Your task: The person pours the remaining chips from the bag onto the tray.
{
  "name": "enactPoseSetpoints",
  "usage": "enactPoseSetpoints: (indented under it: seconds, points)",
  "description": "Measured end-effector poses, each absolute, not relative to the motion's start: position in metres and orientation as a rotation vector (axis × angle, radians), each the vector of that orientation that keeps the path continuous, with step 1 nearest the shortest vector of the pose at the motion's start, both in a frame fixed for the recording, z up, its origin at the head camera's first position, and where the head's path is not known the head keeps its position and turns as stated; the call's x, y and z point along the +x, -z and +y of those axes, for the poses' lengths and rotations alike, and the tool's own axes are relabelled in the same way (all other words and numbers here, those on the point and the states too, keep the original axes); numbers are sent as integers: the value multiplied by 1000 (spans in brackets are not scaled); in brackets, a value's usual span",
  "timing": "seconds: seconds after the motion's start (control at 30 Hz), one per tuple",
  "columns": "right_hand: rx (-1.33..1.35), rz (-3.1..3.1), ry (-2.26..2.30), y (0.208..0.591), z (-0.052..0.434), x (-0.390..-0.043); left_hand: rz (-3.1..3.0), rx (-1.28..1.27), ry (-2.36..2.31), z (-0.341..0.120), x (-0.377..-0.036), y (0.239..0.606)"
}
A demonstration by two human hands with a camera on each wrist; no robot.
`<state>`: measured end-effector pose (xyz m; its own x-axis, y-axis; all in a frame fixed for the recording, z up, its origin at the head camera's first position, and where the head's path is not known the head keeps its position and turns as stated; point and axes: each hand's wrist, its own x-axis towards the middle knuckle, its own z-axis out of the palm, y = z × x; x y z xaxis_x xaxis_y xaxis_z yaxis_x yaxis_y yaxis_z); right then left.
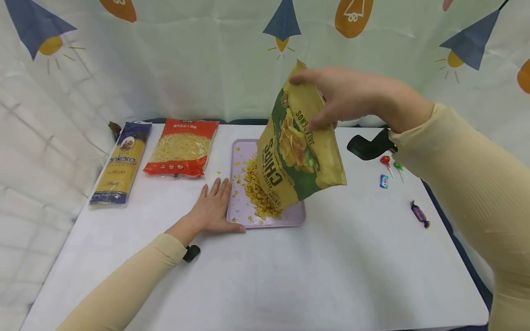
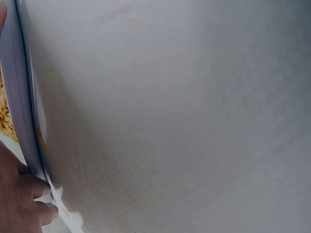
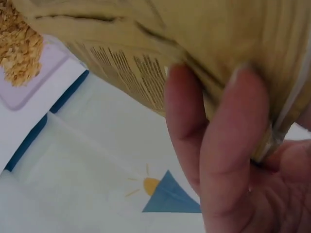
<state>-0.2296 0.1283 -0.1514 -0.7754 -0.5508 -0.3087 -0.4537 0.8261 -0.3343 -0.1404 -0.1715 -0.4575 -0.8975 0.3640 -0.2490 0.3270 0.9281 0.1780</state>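
Note:
My right hand (image 1: 343,94) grips a yellow and green bag of chips (image 1: 300,142), tilted with its lower left end over a lilac tray (image 1: 295,219). In the right wrist view, the fingers (image 3: 233,145) bend against the back of the bag (image 3: 204,29). Yellow crumbled chips (image 1: 261,197) are heaped on the tray below the bag, which hides part of the heap and the tray's right side. My left hand (image 1: 215,207) lies with fingers spread and straight at the tray's left edge, its thumb along the near left corner.
A red-ended pasta packet (image 1: 182,147) and a yellow and blue Ankara packet (image 1: 124,161) lie at the back left. On the right are a red lollipop (image 1: 386,161), a green lollipop (image 1: 398,166), a small blue candy (image 1: 384,181) and a purple wrapped candy (image 1: 420,214).

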Motion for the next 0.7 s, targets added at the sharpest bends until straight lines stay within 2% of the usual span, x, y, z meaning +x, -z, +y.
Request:
enactPoseSetpoints:
  seconds: [0.7]
  points:
    - [-808, 2682, 322, 156, 139, -215, 2785, 506, -211, -170, -143, 458]
